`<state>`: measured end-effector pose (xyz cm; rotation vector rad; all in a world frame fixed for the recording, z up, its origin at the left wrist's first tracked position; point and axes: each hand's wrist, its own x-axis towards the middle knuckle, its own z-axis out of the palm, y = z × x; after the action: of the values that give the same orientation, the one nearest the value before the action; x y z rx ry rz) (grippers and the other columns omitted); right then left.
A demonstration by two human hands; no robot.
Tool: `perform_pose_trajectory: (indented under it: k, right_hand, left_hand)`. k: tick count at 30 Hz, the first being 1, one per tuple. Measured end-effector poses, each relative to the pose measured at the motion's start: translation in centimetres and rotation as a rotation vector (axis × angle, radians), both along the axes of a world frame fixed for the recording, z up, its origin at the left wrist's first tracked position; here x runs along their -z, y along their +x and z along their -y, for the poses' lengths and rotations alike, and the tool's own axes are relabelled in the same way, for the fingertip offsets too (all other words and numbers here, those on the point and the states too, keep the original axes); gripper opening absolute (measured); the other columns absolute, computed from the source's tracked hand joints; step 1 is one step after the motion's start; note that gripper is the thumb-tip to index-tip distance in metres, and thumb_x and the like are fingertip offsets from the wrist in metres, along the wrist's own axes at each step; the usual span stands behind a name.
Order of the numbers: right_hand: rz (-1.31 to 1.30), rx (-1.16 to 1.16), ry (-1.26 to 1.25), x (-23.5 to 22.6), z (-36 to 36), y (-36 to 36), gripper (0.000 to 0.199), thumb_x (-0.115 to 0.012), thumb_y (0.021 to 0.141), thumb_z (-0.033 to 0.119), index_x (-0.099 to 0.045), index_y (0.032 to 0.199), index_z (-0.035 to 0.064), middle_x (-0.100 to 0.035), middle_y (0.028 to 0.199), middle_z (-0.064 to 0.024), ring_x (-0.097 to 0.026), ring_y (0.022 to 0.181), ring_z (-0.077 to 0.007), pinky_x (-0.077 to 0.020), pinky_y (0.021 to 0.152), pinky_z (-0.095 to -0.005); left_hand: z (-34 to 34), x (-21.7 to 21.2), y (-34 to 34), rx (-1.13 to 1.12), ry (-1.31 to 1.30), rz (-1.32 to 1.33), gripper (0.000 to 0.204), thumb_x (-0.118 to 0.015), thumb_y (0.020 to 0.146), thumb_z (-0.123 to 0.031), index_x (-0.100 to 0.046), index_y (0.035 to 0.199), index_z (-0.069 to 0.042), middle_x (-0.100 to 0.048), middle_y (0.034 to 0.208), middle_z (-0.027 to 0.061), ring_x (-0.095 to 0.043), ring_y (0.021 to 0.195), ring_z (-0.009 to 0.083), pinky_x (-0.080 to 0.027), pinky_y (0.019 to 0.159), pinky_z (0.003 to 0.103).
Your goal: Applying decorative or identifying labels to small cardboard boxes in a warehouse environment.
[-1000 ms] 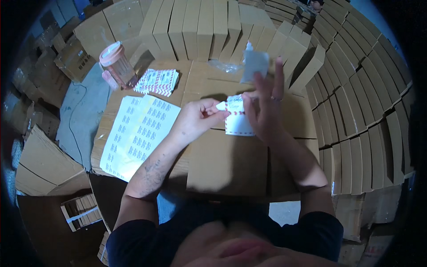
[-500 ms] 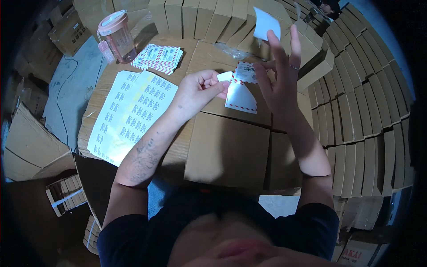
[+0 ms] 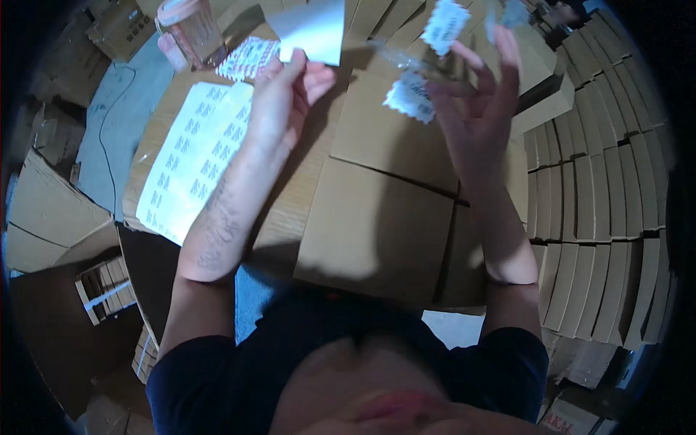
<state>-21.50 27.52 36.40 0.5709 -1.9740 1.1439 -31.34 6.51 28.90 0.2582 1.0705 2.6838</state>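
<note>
My left hand (image 3: 290, 98) is closed on a blank white card (image 3: 312, 29), pinched between thumb and fingers near the back of the table. My right hand (image 3: 478, 109) is raised over the cartons, its fingers partly spread. Between its thumb and a finger it pinches a small printed card (image 3: 411, 96) with a patterned edge. A second printed card (image 3: 444, 27) hangs at its fingertips; motion blur hides exactly how it is held. Left of my left forearm lies a white sheet of printed labels (image 3: 192, 156). Behind that sits a stack of red-and-white edged cards (image 3: 249, 58).
A pink-lidded clear bottle (image 3: 192, 32) stands at the back left. Flat brown cartons (image 3: 373, 217) cover the table's middle, with crumpled clear plastic (image 3: 399, 54) beyond them. Rows of upright boxes (image 3: 594, 196) are stacked along the right. An open carton (image 3: 61, 217) stands at the left.
My left hand has moved up and left, carrying a white card away from my right hand. My right hand has shifted slightly right, and printed faces now show on its cards. The view has shifted a little.
</note>
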Motion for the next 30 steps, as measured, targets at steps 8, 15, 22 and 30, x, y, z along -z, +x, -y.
perform_pose_trajectory:
  k: [8,15,22,30]
  right_hand:
    - [0.542,-0.134,-0.031,2.0,2.2,0.4,0.095,-0.06,0.077,-0.008,-0.005,0.153,0.0046,-0.01,0.153,-0.0252,-0.052,0.121,-0.0276,-0.0562,0.074,-0.0243]
    - [-0.465,-0.076,0.365,7.5,0.4,-4.9,0.095,-0.061,0.077,-0.008,-0.005,0.153,0.0053,0.009,0.156,-0.0297,-0.039,0.137,-0.0339,-0.0535,0.071,-0.0222]
    - [0.56,-0.067,0.126,2.7,3.0,0.3,0.096,-0.06,0.078,-0.008,-0.001,0.153,0.0054,0.01,0.155,-0.0311,-0.036,0.138,-0.0354,-0.0515,0.068,-0.0224]
    - [0.531,-0.101,0.135,4.7,2.7,-0.2,0.097,-0.06,0.079,-0.008,0.0,0.154,0.0063,-0.001,0.157,-0.0275,-0.045,0.132,-0.0331,-0.0502,0.068,-0.0223]
  left_hand:
    - [2.2,-0.4,-1.8,-0.207,0.015,-0.056,0.014,-0.053,0.099,-0.018,-0.055,0.092,-0.005,-0.063,0.079,0.0045,-0.067,0.076,0.0173,-0.06,0.079,0.032]
    - [0.1,-2.1,0.4,-0.169,0.014,0.08,0.013,-0.054,0.098,-0.018,-0.058,0.091,-0.007,-0.065,0.076,0.0015,-0.066,0.067,0.0121,-0.059,0.068,0.026]
    - [0.6,-1.9,0.6,-0.154,0.023,0.132,0.012,-0.055,0.098,-0.016,-0.059,0.091,-0.007,-0.064,0.075,0.0013,-0.066,0.065,0.0112,-0.06,0.07,0.027]
    - [0.7,-1.8,0.7,-0.108,0.078,0.204,0.011,-0.054,0.097,-0.013,-0.058,0.091,-0.005,-0.063,0.074,0.0028,-0.065,0.063,0.0121,-0.062,0.073,0.032]
